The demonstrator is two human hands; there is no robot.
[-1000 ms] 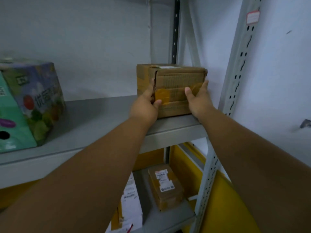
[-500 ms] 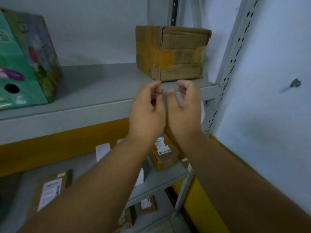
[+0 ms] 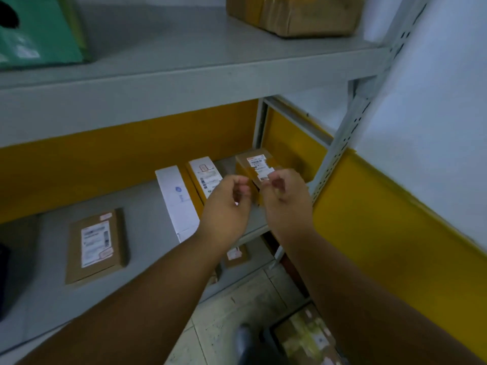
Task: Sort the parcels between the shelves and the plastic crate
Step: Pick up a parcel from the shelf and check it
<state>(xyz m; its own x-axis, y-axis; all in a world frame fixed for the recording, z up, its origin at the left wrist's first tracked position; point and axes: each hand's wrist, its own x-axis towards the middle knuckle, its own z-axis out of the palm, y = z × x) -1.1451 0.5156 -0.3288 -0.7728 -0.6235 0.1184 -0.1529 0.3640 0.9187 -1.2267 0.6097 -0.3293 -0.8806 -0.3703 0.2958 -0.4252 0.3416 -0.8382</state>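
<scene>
Both hands hang in front of the middle shelf [image 3: 147,206], empty, fingers loosely curled and half closed. The left hand [image 3: 226,204] and right hand [image 3: 286,198] sit close together but apart, neither touching a parcel.

Just behind them on that shelf lies a small brown parcel [image 3: 254,164] with a white label, at the right end near the post [image 3: 350,133]. Left of it a labelled parcel [image 3: 204,175] lies beside a white box [image 3: 176,201], the two touching (the hand hides their front ends). Well to the left a flat brown parcel [image 3: 96,246] lies label up.

On the top shelf [image 3: 184,61] a taped carton [image 3: 292,14] stands at the right end, and a green box [image 3: 39,30] at the left. A further small parcel [image 3: 235,255] shows on a lower level, under the left wrist.
</scene>
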